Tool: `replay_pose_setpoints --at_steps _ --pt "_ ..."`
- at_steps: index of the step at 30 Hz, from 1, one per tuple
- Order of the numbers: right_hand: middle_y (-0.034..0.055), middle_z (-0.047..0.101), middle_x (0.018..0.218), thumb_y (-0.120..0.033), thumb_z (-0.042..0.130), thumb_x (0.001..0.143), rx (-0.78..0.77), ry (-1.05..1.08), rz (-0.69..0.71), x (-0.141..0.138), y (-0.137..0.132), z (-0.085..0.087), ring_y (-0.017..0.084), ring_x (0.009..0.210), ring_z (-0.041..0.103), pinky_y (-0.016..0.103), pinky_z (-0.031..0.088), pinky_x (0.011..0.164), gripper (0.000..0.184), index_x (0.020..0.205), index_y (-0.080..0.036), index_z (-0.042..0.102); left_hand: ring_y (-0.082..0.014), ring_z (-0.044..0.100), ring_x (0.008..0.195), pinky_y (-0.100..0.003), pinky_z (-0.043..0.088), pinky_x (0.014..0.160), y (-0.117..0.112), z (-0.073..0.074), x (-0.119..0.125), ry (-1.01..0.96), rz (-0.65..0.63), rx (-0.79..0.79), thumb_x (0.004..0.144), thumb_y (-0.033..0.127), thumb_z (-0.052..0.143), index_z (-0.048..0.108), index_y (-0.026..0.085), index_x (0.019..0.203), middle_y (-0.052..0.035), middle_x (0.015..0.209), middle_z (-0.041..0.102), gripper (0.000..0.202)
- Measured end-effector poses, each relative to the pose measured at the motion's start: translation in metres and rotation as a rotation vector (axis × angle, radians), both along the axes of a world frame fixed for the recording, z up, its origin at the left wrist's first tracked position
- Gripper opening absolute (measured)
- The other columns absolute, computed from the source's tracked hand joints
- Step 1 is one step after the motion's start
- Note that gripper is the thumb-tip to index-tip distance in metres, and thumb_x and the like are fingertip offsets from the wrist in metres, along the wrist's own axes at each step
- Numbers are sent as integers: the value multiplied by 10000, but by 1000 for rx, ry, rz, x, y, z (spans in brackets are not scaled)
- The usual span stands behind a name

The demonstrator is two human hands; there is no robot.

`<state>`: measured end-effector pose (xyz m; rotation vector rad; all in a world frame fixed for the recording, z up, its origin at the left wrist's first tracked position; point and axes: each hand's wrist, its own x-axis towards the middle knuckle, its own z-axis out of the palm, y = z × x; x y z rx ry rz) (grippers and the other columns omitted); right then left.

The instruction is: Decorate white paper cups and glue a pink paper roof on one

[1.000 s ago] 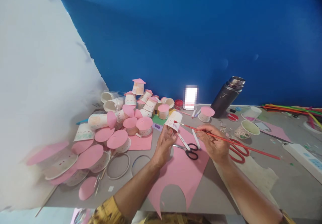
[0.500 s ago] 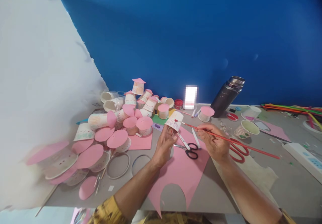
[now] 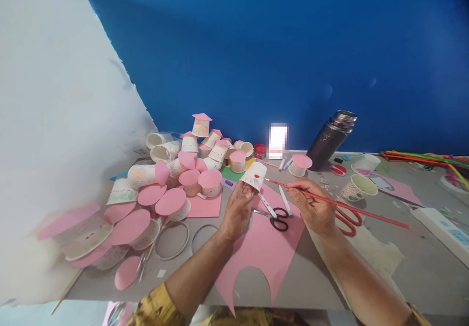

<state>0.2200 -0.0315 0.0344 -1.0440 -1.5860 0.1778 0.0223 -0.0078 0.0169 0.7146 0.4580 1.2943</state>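
My left hand (image 3: 237, 212) is closed on a white paper cup (image 3: 253, 173), tilted with its mouth downward, partly hidden by the fingers. Purplish marks run along its lower side. In my right hand (image 3: 315, 207) is a long red paintbrush (image 3: 351, 208), pinched near the bristle end. Its red-tipped bristles are at the cup's side. Below the hands lies a cut sheet of pink paper (image 3: 262, 260). Black-handled scissors (image 3: 279, 219) and white markers (image 3: 285, 200) rest on it, between my hands.
Many paper cups with pink paper tops (image 3: 172, 202) crowd the left. A dark flask (image 3: 328, 142) stands behind my right hand, near a patterned cup (image 3: 359, 188). Red-handled scissors (image 3: 348, 218) lie beside my right wrist. A power strip (image 3: 441, 233) sits at far right; metal rings (image 3: 172, 257) lie left.
The cup in my left hand has turned slightly, and the purplish marks sit differently. The brush has shifted only a little. Everything else looks the same.
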Motion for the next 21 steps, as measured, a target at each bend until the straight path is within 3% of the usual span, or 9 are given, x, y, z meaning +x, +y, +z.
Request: replay_pose_setpoints --at_steps 4,9,15,21 --pt "17 768 868 -256 649 980 0 -4 4 0 0 1 198 783 722 321 557 724 88 935 -252 724 -329 512 1422 -483 277 1260 3 -4 -1 -40 -10 -57 747 302 778 711 195 1053 -114 1254 713 331" --pt "23 768 858 -267 650 977 -1 -28 -1 -1 1 2 198 782 721 325 563 725 96 920 -245 724 -299 526 1430 -468 284 1271 5 -5 -2 -131 -44 -108 755 266 750 689 189 1101 -121 1329 703 359" --pt "19 767 854 -270 645 982 3 -12 -5 -1 2 2 196 770 711 326 558 713 104 920 -252 727 -277 547 1421 -448 321 1264 8 -1 -5 -257 -75 -284 800 284 664 659 172 1093 -156 1327 708 314" --pt "20 767 831 -288 644 977 -18 -47 3 -1 2 3 198 751 711 330 557 708 122 898 -249 729 -283 550 1422 -491 339 1257 9 0 -6 -277 -68 -320 798 279 649 660 189 1067 -149 1304 721 284"
